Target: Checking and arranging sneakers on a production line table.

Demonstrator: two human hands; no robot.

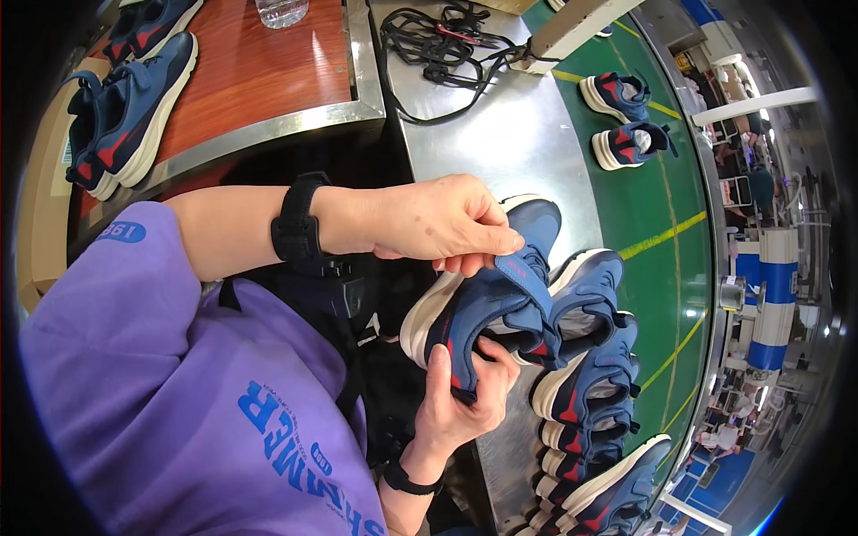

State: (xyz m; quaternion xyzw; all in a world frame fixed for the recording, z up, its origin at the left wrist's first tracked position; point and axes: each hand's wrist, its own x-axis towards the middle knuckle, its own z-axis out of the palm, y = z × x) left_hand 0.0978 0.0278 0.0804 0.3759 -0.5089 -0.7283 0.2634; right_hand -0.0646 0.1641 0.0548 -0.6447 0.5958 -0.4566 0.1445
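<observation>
I hold a navy sneaker (487, 308) with red accents and a white sole over the edge of a steel bench (509, 143). My left hand (438, 223), with a black watch on its wrist, pinches the shoe's hook-and-loop strap (523, 268) between thumb and fingers. From below, my right hand (456, 402) grips the shoe's side near the heel, its thumb on the upper. The shoe lies on its side, sole toward me.
Several matching sneakers (590, 384) are lined up on the bench to the right. Two more sneakers (626, 121) sit on a green conveyor belt. Black laces (438, 40) lie at the bench's far end. A pair of sneakers (125, 98) rests on a wooden table at upper left.
</observation>
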